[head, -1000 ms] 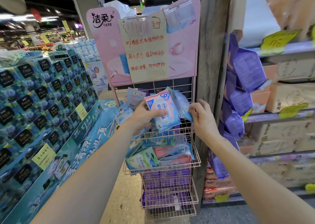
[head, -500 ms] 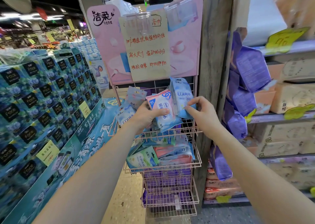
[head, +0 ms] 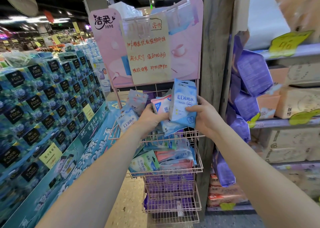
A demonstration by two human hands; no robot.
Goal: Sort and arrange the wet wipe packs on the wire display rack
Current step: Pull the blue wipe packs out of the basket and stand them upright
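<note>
A pink wire display rack (head: 199,168) stands before me with several baskets of wet wipe packs. My right hand (head: 206,116) grips a light blue EDI pack (head: 184,99) upright above the top basket. My left hand (head: 152,116) holds a pink-and-white pack (head: 161,106) just left of it, with more packs bunched behind. Another blue EDI pack (head: 127,121) leans at the top basket's left edge. The middle basket holds a green pack (head: 145,163) and pink and blue ones. Purple packs (head: 169,179) fill the lower baskets.
A pink header board with a handwritten paper sign (head: 147,52) tops the rack. A grey wooden post (head: 214,54) stands right behind it. Purple hanging bags (head: 251,75) and boxed tissue shelves are at right. A tall stack of blue tissue packs (head: 43,97) fills the left.
My right hand pulled the blue EDI pack out from behind the others and turned it upright, facing me. My left hand kept holding the pink-and-white pack.
</note>
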